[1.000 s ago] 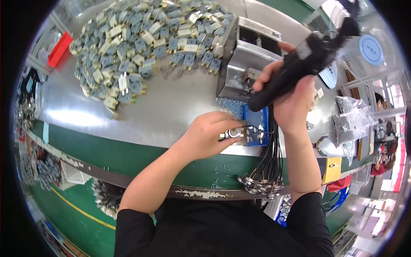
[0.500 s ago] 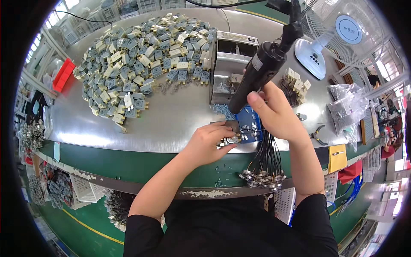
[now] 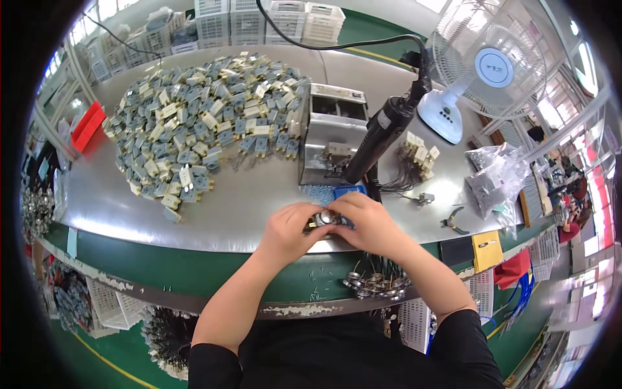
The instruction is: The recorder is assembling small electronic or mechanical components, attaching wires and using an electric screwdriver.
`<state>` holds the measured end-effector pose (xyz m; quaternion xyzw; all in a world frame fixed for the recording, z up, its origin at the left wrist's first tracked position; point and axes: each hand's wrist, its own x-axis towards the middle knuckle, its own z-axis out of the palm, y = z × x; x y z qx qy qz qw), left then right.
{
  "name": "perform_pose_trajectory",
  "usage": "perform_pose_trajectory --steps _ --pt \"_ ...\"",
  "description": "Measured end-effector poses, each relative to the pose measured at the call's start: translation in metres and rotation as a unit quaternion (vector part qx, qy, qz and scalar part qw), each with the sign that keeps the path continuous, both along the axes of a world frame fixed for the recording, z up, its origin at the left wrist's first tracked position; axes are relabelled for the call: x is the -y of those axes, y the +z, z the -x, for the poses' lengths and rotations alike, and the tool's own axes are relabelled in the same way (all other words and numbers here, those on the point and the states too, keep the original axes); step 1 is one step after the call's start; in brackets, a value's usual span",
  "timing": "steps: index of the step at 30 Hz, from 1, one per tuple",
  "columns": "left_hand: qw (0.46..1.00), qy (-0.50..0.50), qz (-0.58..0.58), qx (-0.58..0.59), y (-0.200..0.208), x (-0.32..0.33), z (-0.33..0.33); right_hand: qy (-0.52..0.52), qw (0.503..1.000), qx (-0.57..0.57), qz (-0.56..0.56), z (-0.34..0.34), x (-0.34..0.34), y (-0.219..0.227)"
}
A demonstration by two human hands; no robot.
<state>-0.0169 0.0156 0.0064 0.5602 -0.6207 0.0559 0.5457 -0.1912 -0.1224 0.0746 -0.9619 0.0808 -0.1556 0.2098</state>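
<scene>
My left hand [image 3: 288, 231] and my right hand [image 3: 370, 222] meet over a small part with a round silver metal disc [image 3: 326, 218] near the front of the metal tabletop. Fingers of both hands are closed round it from either side, hiding much of its body. Just behind them, a black electric screwdriver [image 3: 381, 137] stands at a slant on its cable, touched by neither hand. Its tip is beside a blue tray [image 3: 350, 192] and a patch of small screws [image 3: 319, 192]. Round metal discs on black wires [image 3: 376, 284] hang at the table edge near my right forearm.
A large heap of grey and cream connector-like blocks [image 3: 194, 129] covers the left. An open metal box [image 3: 334, 133] stands behind my hands. To the right are a fan [image 3: 440, 117], wired cream blocks [image 3: 420, 155], a plastic bag [image 3: 492, 178], pliers [image 3: 455, 222] and a yellow pad [image 3: 486, 251].
My right hand has let go of the electric screwdriver and come down to the part beside my left hand. The whole view has shifted, with the table's far side showing more.
</scene>
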Motion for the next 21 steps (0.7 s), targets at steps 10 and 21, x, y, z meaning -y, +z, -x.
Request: perform_pose_trajectory --steps 10,21 --pt "1.0 0.029 0.007 0.008 0.013 0.001 0.009 -0.053 0.997 0.031 0.045 -0.002 -0.008 -0.006" --pt "0.999 -0.024 -0.013 0.034 0.022 -0.01 0.02 0.077 0.953 0.253 0.149 0.042 0.058 -0.002"
